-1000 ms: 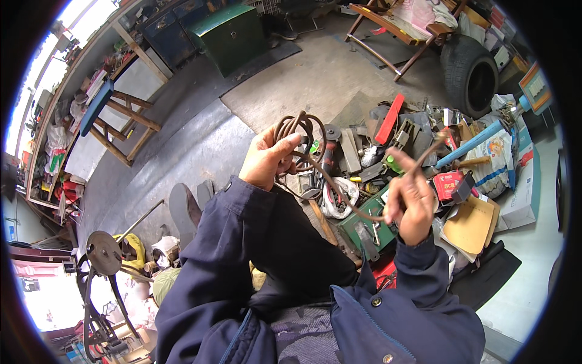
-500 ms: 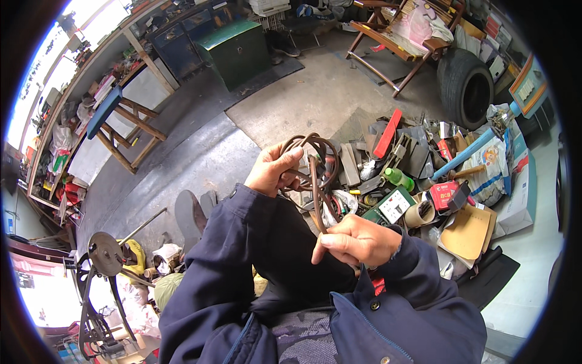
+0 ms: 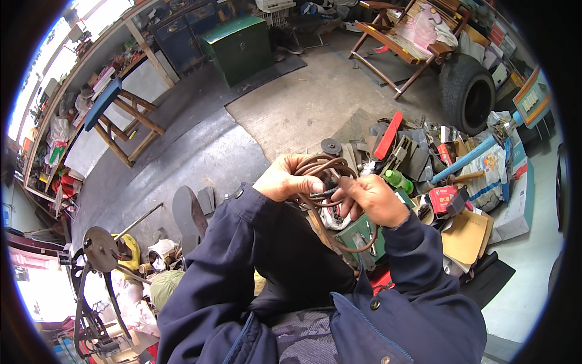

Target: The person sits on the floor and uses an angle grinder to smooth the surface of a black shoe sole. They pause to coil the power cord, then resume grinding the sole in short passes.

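Brown cable (image 3: 322, 165), one coil: hanging midair in front of the body, bunching several turns, not resolving into an exact count. Gripping it with left hand (image 3: 285, 179), pinning turns under one thumb. Curling right hand (image 3: 382, 201) against coil's right side; touching for sure, grasping or not, can't tell. Showing one dark stretch between left thumb and right fingers. Dangling one loose loop below, crossing one green metal case (image 3: 356, 229) in view. Counting on right: one green bottle (image 3: 397, 179), one red bar (image 3: 388, 135), one blue pole (image 3: 464, 159), one tyre (image 3: 453, 94). Counting farther off: one slatted wooden chair (image 3: 388, 35), one green chest (image 3: 242, 57), one blue-topped stool (image 3: 103, 104).
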Motion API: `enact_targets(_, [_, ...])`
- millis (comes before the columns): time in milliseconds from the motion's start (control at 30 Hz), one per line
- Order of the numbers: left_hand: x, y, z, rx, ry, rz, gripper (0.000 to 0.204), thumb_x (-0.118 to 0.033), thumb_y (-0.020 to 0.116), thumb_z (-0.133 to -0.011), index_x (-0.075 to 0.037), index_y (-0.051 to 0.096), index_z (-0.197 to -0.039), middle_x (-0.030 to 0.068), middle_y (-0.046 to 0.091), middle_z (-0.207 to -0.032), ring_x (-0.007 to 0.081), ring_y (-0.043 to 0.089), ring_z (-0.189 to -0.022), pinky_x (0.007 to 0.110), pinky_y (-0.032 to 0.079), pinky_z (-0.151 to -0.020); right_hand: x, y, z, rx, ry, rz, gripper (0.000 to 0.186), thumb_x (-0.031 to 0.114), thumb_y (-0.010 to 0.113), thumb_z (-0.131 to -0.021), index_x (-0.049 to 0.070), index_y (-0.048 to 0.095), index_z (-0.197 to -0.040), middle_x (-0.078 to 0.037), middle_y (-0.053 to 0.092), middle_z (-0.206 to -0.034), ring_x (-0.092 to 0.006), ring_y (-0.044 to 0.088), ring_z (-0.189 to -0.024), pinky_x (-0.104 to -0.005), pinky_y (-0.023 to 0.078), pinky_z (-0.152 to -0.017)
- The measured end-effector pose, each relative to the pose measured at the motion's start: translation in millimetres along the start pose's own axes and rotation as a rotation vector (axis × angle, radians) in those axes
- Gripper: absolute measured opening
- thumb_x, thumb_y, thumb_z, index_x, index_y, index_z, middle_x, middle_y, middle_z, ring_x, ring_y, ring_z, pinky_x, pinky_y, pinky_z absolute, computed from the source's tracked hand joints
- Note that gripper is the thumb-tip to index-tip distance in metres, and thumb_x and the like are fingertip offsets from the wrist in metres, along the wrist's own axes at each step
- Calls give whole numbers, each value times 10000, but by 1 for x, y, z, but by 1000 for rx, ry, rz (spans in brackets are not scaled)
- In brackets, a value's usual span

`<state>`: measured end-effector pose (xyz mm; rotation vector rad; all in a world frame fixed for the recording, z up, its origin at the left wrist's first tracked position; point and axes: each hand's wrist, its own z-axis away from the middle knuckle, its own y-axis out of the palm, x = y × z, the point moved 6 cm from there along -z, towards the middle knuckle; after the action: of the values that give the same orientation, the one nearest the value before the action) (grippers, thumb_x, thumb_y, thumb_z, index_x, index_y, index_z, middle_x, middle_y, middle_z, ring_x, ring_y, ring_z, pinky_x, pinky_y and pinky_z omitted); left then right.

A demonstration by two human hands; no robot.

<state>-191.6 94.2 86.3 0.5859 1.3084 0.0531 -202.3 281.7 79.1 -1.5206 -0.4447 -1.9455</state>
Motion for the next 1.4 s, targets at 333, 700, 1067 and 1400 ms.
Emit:
enact_targets(333, [3, -2, -1, 98, -56, 72, 565, -176, 931, -726, 10, 695, -1204, 63, 737, -999, 148, 691, -865, 284, 563, -778, -75, -26, -43, 130, 12, -231, 722, 625, 400, -1060, -23, 713, -1105, -135, 753, -979, -209, 724, -812, -297, 581, -746])
enact_targets(700, [22, -6, -3, 171, -138, -4, 481, -279, 873, -839, -39, 723, -1228, -13, 734, -898, 53, 625, -706, 205, 460, -578, -21, -16, -116, 144, -146, -407, 457, 424, 542, -1073, 13, 693, -940, -85, 722, -827, -152, 664, -672, -273, 539, -650])
enact_targets(1067, [3, -12, -6, 24, 31, 25, 677, -400, 828, -858, 8, 583, -1340, -47, 550, -704, 69, 470, -516, 249, 489, -542, 69, -284, -143, -906, -389, -493, 412, 451, 493, -1087, 88, 657, -984, -81, 749, -837, -141, 650, -606, -269, 416, -455])
enact_targets(1400, [12, -40, -28, -443, 16, 36, 210, -198, 673, -992, -49, 676, -1141, 56, 648, -694, 158, 632, -494, 288, 514, -438, 92, -233, -18, -258, -723, -779, 452, 357, 431, -1115, -25, 656, -1203, -182, 686, -1287, -315, 645, -1233, -414, 563, -962])
